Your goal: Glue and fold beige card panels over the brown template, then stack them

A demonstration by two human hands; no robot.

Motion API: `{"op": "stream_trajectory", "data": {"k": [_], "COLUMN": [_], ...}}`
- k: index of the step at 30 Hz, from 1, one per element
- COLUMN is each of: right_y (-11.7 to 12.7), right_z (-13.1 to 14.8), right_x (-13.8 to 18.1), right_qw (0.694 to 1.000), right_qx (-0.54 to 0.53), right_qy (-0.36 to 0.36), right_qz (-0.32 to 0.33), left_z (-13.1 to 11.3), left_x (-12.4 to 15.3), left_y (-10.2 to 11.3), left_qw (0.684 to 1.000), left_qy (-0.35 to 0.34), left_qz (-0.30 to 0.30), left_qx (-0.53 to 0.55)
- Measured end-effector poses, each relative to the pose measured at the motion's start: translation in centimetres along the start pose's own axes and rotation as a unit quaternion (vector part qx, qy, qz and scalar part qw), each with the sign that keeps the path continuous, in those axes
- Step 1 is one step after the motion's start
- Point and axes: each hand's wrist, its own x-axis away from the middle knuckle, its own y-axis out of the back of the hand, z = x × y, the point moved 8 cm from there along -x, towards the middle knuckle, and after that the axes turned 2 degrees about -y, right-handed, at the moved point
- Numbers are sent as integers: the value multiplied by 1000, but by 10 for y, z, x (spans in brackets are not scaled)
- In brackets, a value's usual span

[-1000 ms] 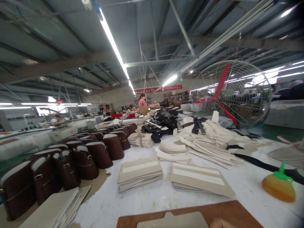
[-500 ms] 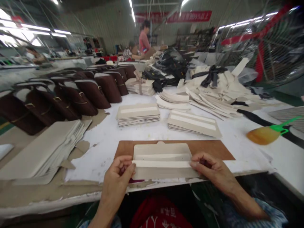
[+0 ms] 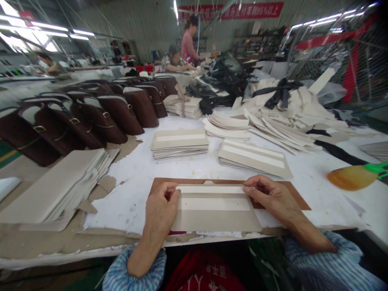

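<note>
A narrow white strip is stretched between my two hands. My left hand pinches its left end between thumb and fingers, and my right hand pinches the right end. Under the strip lies a beige panel with a wider white band across its middle. The strip lies along the panel's far edge; whether it touches there I cannot tell. Beneath the panel's far part is a brown board, partly covered by the panel and my right hand.
Two stacks of beige panels, a left stack and a right stack, lie beyond the board. Dark brown bags stand at the left behind large beige sheets. A brush with amber bristles lies right. Loose strips pile up behind.
Both hands have moved away from me with the white strip, from across the panel's middle to its far edge. The view has shifted slightly.
</note>
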Motion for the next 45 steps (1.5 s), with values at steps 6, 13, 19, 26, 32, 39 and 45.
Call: {"op": "stream_trajectory", "data": {"k": [6, 13, 19, 26, 32, 39, 45], "right_y": [-7, -9, -8, -7, -8, -7, -7], "right_z": [-12, -4, -1, -5, 2, 14, 13], "right_x": [-9, -8, -7, -10, -8, -6, -10], "right_qw": [997, 987, 984, 980, 979, 971, 977], "right_qx": [68, 149, 168, 189, 189, 204, 186], "right_qy": [24, 60, 61, 58, 67, 102, 87], "right_qz": [-1, -18, -23, -20, -33, -66, -57], "left_z": [-3, -8, -7, -4, -11, -10, -3], "left_x": [-3, -4, -4, -3, 0, -2, -6], "left_y": [0, -2, -3, -2, -7, -6, -6], "left_qw": [998, 991, 989, 989, 979, 965, 962], "left_qy": [-31, -61, -58, -42, -121, -147, -118], "left_qz": [-13, -20, -20, -26, -2, -14, 8], "left_qx": [-60, -116, -132, -142, -165, -216, -248]}}
